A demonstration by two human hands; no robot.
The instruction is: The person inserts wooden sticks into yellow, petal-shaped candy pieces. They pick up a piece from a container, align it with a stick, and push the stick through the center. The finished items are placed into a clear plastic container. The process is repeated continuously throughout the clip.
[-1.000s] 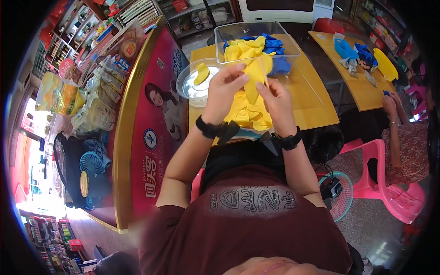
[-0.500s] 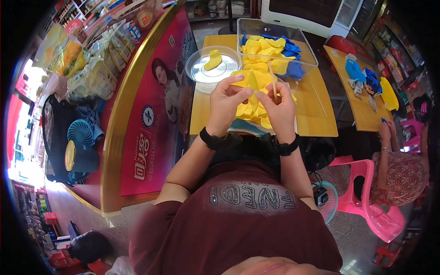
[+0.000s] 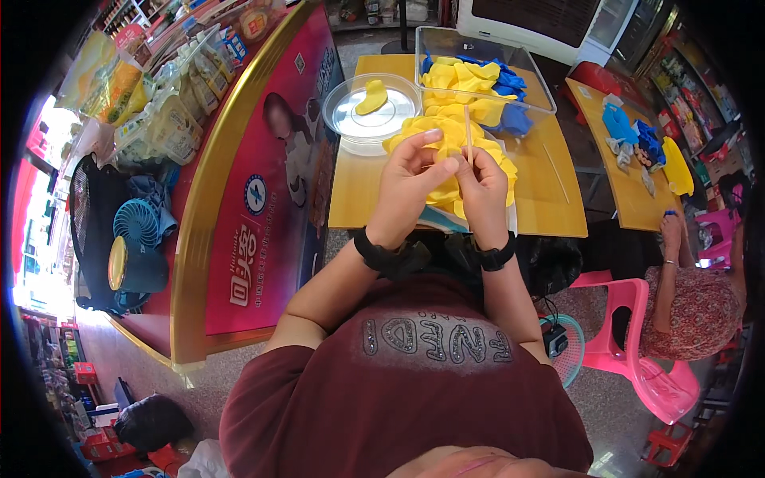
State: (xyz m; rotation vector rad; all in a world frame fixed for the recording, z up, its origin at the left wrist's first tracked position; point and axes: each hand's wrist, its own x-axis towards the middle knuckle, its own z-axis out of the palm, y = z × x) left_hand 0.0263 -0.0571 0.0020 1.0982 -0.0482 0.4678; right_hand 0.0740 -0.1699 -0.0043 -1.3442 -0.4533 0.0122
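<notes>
My left hand [image 3: 410,187] is closed, its thumb and fingers pinching what looks like a soft yellow piece, mostly hidden by the fingers. Touching it at the fingertips, my right hand [image 3: 484,191] is closed too. A thin wooden stick [image 3: 468,127] sticks up from between the right fingers. Right under both hands lies a heap of curved yellow pieces [image 3: 500,171], like petals, on the wooden table. One more yellow piece [image 3: 372,97] rests in a round clear plastic lid or dish [image 3: 339,131], left of the heap.
Behind the heap, a clear box [image 3: 542,80] holds yellow and blue pieces. Another thin stick [image 3: 555,173] lies on the table's right side. A pink counter [image 3: 239,231] stands at left. At right, a person [image 3: 693,311] sits by a second table [image 3: 594,151], near a pink chair [image 3: 621,319].
My hands have come closer together, with the left moving right. The stick in my right hand stands more upright and has shifted slightly left. The yellow piece at my fingertips is more covered.
</notes>
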